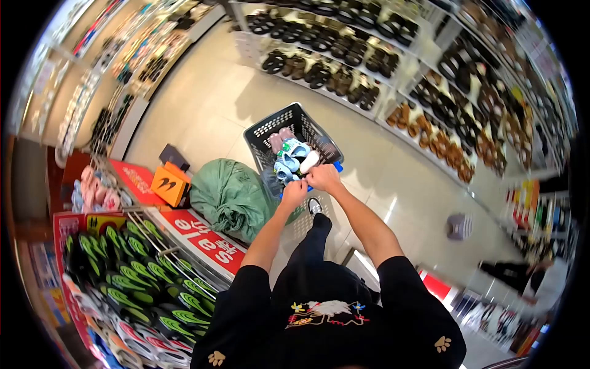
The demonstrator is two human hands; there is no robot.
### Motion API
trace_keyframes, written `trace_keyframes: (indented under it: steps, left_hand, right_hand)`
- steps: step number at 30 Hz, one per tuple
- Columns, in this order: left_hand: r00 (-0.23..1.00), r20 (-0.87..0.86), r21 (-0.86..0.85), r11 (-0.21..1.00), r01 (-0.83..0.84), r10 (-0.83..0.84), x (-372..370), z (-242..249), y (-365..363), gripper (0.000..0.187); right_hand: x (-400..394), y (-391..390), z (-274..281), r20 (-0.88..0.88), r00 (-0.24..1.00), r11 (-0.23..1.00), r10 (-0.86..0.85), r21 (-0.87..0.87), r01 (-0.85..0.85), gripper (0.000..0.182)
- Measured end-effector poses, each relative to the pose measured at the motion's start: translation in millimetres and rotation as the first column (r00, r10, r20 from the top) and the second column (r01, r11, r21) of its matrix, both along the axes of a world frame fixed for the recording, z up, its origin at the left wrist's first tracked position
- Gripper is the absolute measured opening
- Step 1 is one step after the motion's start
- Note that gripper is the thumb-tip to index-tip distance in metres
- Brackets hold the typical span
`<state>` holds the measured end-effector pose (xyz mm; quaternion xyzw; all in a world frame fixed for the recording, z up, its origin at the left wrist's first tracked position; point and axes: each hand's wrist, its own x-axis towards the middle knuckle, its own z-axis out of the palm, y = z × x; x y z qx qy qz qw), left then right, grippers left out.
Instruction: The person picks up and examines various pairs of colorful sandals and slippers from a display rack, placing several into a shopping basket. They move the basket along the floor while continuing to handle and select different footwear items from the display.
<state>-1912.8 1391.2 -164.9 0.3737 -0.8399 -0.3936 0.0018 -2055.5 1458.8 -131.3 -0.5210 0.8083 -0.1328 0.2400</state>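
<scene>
A dark grey shopping basket (326,140) with perforated walls stands in front of me, a blue handle (338,166) along its near side. Both of my hands are closed on this handle: my left hand (294,192) at its left part, my right hand (322,177) just to the right. Most of the handle is hidden under my fingers. Inside the basket lie light blue clogs (287,165) with green decorations, a white shoe (310,162) near my right hand, and pinkish shoes (281,136) toward the far end.
A large green sack (227,194) sits left of the basket, near an orange box (168,184) and a red sale sign (206,240). Green-and-black slippers (135,270) fill a left rack. Sandal shelves (344,86) line the far side. A stool (459,227) and a person (547,283) are right.
</scene>
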Motion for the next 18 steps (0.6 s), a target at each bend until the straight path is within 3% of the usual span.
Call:
trace_keyframes:
  steps: [4, 9, 17, 18]
  left_hand:
    - [0.996, 0.066, 0.011, 0.998, -0.065, 0.064, -25, 4, -42, 0.045]
    - [0.979, -0.014, 0.011, 0.979, -0.203, 0.203, -43, 5, -87, 0.044]
    - [0.941, -0.072, -0.002, 0.943, -0.332, 0.331, -58, 3, -170, 0.041]
    - [0.951, 0.033, 0.045, 0.95, -0.308, 0.307, -57, 12, -184, 0.035]
  right_hand:
    - [-29, -54, -14, 0.001, 0.99, 0.99, 0.138, -0.022, -0.138, 0.032]
    - [-51, -121, -6, -0.007, 0.975, 0.975, 0.221, 0.04, -0.22, 0.03]
    - [-68, -224, -26, -0.069, 0.935, 0.936, 0.349, -0.016, -0.351, 0.031]
    - [-68, -237, -28, -0.07, 0.932, 0.934, 0.355, -0.023, -0.357, 0.032]
